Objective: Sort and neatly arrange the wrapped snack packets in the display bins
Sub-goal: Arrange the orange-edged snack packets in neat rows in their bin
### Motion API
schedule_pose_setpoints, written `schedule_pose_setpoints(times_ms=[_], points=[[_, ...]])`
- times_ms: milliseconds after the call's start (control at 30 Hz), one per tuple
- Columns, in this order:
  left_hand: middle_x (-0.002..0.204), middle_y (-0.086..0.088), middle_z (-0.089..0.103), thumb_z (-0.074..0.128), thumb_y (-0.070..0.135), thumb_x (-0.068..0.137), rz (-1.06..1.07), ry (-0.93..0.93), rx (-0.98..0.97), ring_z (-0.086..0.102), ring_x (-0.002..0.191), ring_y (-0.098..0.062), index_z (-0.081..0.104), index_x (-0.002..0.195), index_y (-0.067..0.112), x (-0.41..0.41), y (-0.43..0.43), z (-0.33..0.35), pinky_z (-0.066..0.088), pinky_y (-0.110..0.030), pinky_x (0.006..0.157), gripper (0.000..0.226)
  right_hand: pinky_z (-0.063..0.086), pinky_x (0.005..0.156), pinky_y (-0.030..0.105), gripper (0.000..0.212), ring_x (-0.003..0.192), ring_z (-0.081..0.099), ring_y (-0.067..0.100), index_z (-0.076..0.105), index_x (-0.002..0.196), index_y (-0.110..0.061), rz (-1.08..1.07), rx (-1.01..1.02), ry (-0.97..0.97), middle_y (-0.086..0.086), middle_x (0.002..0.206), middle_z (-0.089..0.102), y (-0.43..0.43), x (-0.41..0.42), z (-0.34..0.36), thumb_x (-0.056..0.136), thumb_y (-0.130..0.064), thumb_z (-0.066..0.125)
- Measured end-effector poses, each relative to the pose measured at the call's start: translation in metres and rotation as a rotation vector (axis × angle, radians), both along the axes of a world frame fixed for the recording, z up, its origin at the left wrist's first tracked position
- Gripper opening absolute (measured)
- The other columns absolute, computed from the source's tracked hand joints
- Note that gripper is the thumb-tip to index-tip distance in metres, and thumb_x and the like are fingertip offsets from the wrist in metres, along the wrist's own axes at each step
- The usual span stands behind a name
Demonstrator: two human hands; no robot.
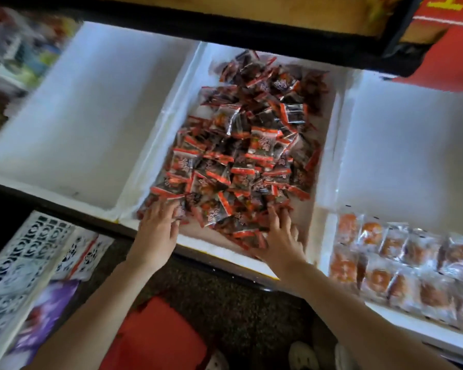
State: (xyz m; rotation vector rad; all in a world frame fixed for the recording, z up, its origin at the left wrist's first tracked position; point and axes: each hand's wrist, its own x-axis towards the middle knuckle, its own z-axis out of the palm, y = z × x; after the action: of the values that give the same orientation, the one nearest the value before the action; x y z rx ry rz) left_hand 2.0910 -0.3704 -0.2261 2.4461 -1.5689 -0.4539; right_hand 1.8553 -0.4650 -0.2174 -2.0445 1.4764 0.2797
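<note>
Both hands, the left hand [158, 222] and right hand [281, 236], lay spread flat and grasping nothing on the near edge of the red-and-black snack packets [246, 145], whose heap ran lengthwise away from them up the middle white bin [155, 145].

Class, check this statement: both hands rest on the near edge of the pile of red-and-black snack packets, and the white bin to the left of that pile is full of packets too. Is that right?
One detail is wrong. The head view shows the left bin holding no packets. The rest stands: left hand and right hand rest on the near edge of the red-and-black packets.
</note>
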Motion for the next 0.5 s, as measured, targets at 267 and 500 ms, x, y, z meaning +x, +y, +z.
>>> schedule_pose_setpoints(times_ms=[267, 500], points=[[0.158, -0.02, 0.015, 0.05, 0.041, 0.097, 0.226, 0.074, 0.238, 0.017, 0.144, -0.041, 0.015, 0.153, 0.018, 0.0, -0.042, -0.011, 0.02, -0.055, 0.114, 0.07, 0.03, 0.105, 0.05, 0.105, 0.13, 0.026, 0.039, 0.006, 0.147, -0.013, -0.481, -0.027, -0.081, 0.015, 0.144, 0.02, 0.003, 0.03, -0.024, 0.074, -0.038, 0.077], [0.145, -0.007, 0.039, 0.065, 0.046, 0.075, 0.281, 0.971, -0.126, 0.05, 0.123, -0.021, 0.018, 0.153, 0.025, -0.035, -0.055, 0.024, 0.044, -0.044, 0.106, 0.094, 0.03, 0.11, 0.038, 0.098, 0.127, 0.033, 0.023, 0.023, 0.144, -0.013, -0.516, -0.054, -0.534, 0.011, 0.137, 0.032, -0.009, 0.034, 0.001, 0.066, -0.01, 0.083]])
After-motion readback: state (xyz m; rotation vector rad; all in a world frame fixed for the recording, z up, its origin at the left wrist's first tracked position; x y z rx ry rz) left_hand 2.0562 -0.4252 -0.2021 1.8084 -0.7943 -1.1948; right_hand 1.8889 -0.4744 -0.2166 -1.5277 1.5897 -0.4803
